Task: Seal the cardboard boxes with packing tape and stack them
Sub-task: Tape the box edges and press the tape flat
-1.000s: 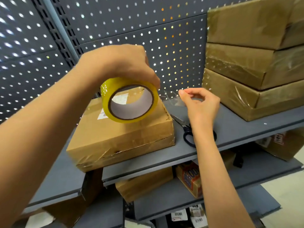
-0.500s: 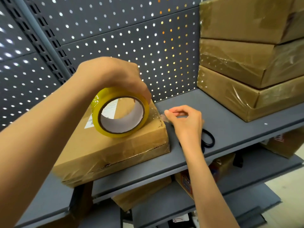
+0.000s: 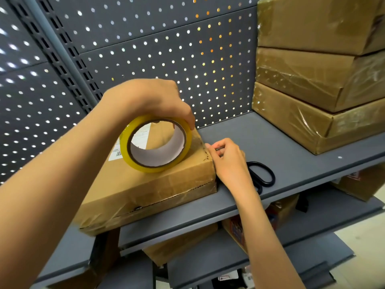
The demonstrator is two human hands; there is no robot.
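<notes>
A flat cardboard box (image 3: 150,186) with a white label lies on the grey shelf (image 3: 270,142). My left hand (image 3: 145,99) grips a yellow roll of clear packing tape (image 3: 155,143) from above, its lower rim touching the box top. My right hand (image 3: 227,161) pinches the loose tape end against the box's right edge. Three taped boxes (image 3: 320,90) stand stacked at the right of the shelf.
Black scissors (image 3: 261,176) lie on the shelf just right of my right hand. A perforated grey back panel (image 3: 166,49) rises behind. Lower shelves (image 3: 208,265) hold more cardboard boxes and small packets.
Both hands have come down: the tape roll has dropped onto the box top and my right hand has brought the tape end from mid-air to the box's right edge.
</notes>
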